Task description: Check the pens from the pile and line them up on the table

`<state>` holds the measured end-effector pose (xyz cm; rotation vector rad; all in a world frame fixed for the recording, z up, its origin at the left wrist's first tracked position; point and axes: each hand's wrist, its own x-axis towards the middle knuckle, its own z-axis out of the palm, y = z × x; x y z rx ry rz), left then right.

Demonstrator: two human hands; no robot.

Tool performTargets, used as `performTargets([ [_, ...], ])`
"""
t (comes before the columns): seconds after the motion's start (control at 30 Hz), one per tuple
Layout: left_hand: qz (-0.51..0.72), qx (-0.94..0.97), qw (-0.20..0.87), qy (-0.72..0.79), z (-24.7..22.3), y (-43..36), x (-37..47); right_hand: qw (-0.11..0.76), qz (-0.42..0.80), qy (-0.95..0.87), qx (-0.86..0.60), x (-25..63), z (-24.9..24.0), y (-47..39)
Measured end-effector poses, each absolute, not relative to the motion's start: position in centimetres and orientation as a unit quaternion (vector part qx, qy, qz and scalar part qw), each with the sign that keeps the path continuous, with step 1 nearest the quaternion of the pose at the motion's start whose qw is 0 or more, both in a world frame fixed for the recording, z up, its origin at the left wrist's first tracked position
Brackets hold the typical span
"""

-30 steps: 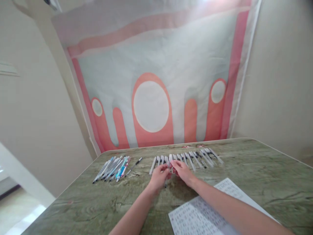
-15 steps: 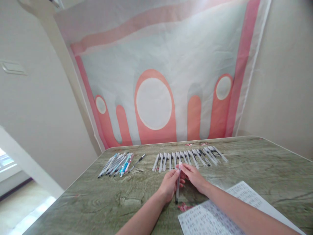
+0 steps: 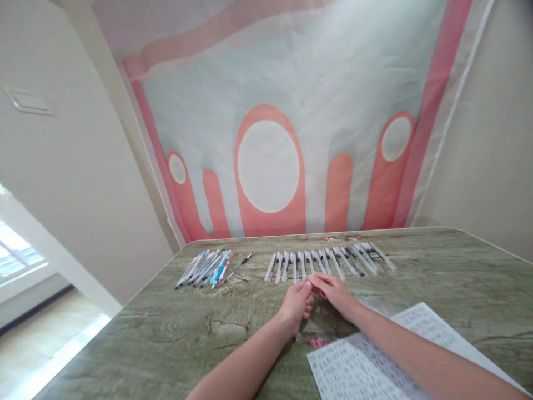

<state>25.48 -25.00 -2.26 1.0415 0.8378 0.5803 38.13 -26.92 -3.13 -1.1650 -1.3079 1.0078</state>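
My left hand (image 3: pixel 296 304) is closed around a pen (image 3: pixel 295 336); only its dark lower end shows below the fist, the rest being hidden by the fingers. My right hand (image 3: pixel 333 293) meets it thumb to thumb, its fingertips pinched together at the pen's upper end, which they cover. Just beyond both hands lies a row of pens (image 3: pixel 323 263) with clear barrels and dark parts, side by side on the wooden-patterned table (image 3: pixel 233 344).
To the left, a bunch of mixed pens (image 3: pixel 204 268) lies close together, some blue or pink. Beside it rests a single black-gripped pen (image 3: pixel 239 266). A sheet of written paper (image 3: pixel 366 364) is under my right forearm. A pink-and-grey hanging cloth (image 3: pixel 266 78) covers the back wall.
The pen, earlier visible along its length between my hands, has tilted and is now mostly covered by my left fist. My right fingers have closed in over its top. The view has shifted slightly.
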Motion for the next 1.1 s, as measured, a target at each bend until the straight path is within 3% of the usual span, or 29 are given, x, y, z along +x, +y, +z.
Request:
performTargets([
  [0.2,0.267,0.496,0.725,0.397,-2.1,-25.2,25.6,0.548,0.441,-0.516,-0.489,37.9,-2.6,-27.1],
  [0.4,0.267,0.562,0.671,0.402,-2.1,-24.9,25.3,0.620,0.463,-0.392,-0.496,38.6,-3.9,-26.1],
  [0.63,0.425,0.697,0.406,0.409,-1.6,-23.9,24.6,0.554,0.444,-0.502,-0.494,38.3,-3.2,-26.8],
  [0.93,0.356,0.715,0.448,0.401,-1.4,-22.4,23.8,0.527,0.415,-0.551,-0.497,37.9,-2.8,-27.2],
  [1.1,0.297,0.717,0.348,0.525,0.3,-16.0,20.9,0.531,0.429,-0.518,-0.516,37.8,-4.1,-26.5],
])
